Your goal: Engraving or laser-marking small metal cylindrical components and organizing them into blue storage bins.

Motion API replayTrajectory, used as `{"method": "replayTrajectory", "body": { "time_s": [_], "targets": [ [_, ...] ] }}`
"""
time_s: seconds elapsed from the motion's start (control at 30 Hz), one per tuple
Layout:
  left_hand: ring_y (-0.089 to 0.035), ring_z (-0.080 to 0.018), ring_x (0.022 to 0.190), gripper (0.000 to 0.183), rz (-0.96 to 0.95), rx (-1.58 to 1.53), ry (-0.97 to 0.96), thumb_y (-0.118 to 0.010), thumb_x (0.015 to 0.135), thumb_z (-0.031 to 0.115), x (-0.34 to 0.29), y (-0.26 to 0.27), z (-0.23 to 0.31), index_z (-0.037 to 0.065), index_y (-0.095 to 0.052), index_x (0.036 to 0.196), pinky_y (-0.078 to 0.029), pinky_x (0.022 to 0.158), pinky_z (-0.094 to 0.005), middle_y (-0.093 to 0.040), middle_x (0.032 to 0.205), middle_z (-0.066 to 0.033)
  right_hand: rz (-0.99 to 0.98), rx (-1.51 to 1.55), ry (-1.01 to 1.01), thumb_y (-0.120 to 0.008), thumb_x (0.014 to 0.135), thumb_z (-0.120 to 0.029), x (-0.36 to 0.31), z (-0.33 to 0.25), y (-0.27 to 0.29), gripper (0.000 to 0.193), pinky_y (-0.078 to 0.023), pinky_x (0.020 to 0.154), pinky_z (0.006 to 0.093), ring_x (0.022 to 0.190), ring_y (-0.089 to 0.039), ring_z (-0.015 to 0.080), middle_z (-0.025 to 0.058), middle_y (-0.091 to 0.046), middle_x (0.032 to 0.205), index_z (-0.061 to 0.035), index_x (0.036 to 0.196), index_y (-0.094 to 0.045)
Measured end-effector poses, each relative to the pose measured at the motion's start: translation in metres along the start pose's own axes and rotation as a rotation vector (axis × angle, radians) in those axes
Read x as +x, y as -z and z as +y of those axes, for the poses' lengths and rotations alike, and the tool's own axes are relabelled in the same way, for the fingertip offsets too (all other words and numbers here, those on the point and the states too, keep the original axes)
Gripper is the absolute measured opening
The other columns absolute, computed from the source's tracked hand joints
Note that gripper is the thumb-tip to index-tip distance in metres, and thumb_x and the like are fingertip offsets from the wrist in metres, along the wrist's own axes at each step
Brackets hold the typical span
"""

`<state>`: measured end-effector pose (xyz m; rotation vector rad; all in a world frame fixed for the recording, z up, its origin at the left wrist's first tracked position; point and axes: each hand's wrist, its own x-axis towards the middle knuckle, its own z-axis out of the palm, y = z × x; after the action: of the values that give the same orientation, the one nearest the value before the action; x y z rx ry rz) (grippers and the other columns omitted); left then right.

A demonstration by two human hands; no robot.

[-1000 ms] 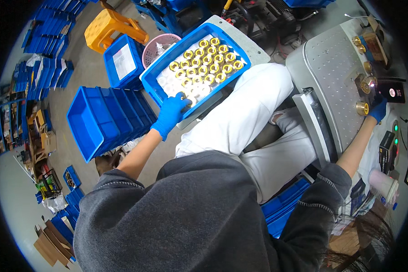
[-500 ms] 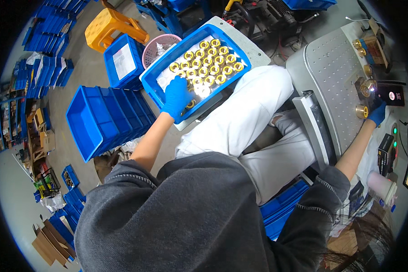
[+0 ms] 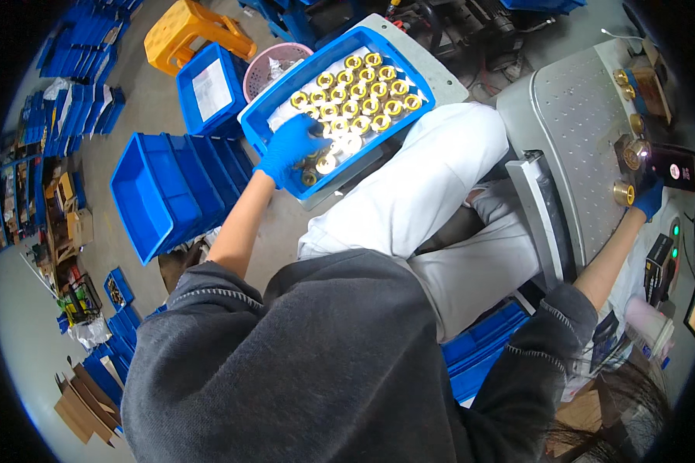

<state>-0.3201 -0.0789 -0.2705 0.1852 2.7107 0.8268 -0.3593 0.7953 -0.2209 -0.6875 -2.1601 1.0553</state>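
My left hand, in a blue glove, reaches over the near left part of a blue tray. Its fingers are stretched out and apart above short brass ring-shaped fittings, which stand in rows on white lining. Some fittings by the fingers are partly hidden or washed out by glare. At the far right, my gloved right hand is beside a lone brass fitting on a grey perforated worktop. Its fingertips are hard to make out. Just beyond it, another round metal piece sits in a small fixture.
More brass pieces line the worktop's far edge near a dark screen-like device. Stacked blue bins, a pink basket and a yellow stool stand left. A pale cup is at right.
My left hand has shifted slightly left and its fingers now spread rightward over the fittings. The bright spot at the fixture is gone. My right hand has moved slightly down, still beside the lone fitting.
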Motion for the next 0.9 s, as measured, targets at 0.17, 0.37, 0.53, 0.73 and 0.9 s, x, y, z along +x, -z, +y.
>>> {"method": "replayTrajectory", "body": {
  "time_s": [0.17,0.37,0.53,0.73,0.9],
  "targets": [
    [-0.056,-0.0286,0.084,0.027,0.132,0.278,-0.026,-0.07,0.067,0.033,-0.026,0.022,0.009,0.008,-0.069,0.078,-0.044,0.077,-0.0415,-0.061,0.082,-0.0128,0.062,-0.171,0.007,-0.054,0.091,-0.024,0.003,-0.002,0.052,0.032,-0.047,0.085,0.0306,0.095,-0.061,0.0198,0.0088,-0.066,0.106,-0.0005,0.111,-0.061],
    [-0.052,-0.0319,0.093,0.03,0.152,0.536,-0.093,-0.072,0.062,0.03,-0.066,0.0,0.016,0.007,-0.065,0.08,-0.042,0.08,-0.0422,-0.056,0.085,-0.014,-0.01,0.094,-0.192,-0.043,0.093,-0.034,-0.008,-0.028,0.024,0.048,-0.036,0.1,0.0348,0.114,-0.052,0.0264,0.0117,-0.056,0.123,0.0002,0.126,-0.053],
    [-0.053,-0.0299,0.092,0.031,0.178,0.474,-0.038,-0.07,0.064,0.026,-0.063,-0.014,0.006,0.008,-0.061,0.087,-0.04,0.082,-0.042,-0.056,0.084,-0.0127,0.02,0.089,-0.225,-0.046,0.089,-0.035,0.001,-0.04,0.044,0.048,-0.038,0.097,0.0383,0.107,-0.054,0.0284,0.0143,-0.058,0.118,0.0028,0.117,-0.058],
    [-0.055,-0.0297,0.085,0.025,0.323,0.313,-0.082,-0.068,0.065,0.022,-0.056,-0.02,-0.009,0.008,-0.06,0.083,-0.04,0.082,-0.0405,-0.058,0.073,-0.0133,0.014,-0.222,-0.075,-0.052,0.087,-0.03,-0.011,-0.057,0.05,0.04,-0.042,0.092,0.0359,0.101,-0.057,0.0263,0.0106,-0.061,0.112,0.0008,0.112,-0.061],
    [-0.056,-0.031,0.084,0.024,0.237,0.301,0.009,-0.07,0.061,0.018,-0.054,0.01,-0.014,0.01,-0.06,0.081,-0.044,0.076,-0.041,-0.058,0.075,-0.014,0.201,0.091,-0.332,-0.05,0.09,-0.03,-0.053,-0.085,0.01,0.038,-0.046,0.085,0.0341,0.091,-0.06,0.0246,0.0087,-0.064,0.105,0.0016,0.107,-0.063]
  ]
}}
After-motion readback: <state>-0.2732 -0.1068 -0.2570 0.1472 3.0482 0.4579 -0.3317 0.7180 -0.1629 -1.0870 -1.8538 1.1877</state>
